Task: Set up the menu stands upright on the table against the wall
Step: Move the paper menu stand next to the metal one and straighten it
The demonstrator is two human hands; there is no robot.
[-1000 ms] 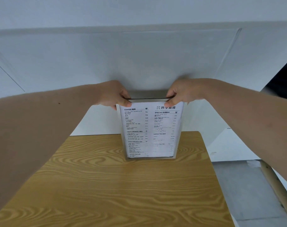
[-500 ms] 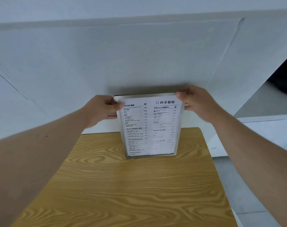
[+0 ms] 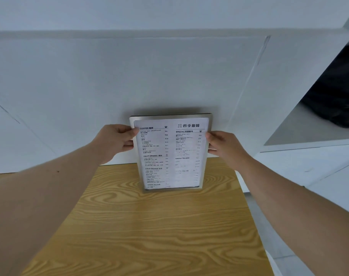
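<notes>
Menu stand (image 3: 171, 154) upright on table (image 3: 149, 226) at wall (image 3: 129, 76); left hand (image 3: 114, 141), right hand (image 3: 224, 146) pinching its side edges.

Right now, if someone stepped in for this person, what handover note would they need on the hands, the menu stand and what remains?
Left hand: gripping the menu stand on its left edge.
Right hand: gripping its right edge.
Stand: upright at the far end of the wooden table, base on the tabletop, printed side facing the camera, back close to the white wall; whether they touch cannot be told.
Done: one stand placed.
Left: let go and check that it stands; no other stands are in view.
</notes>
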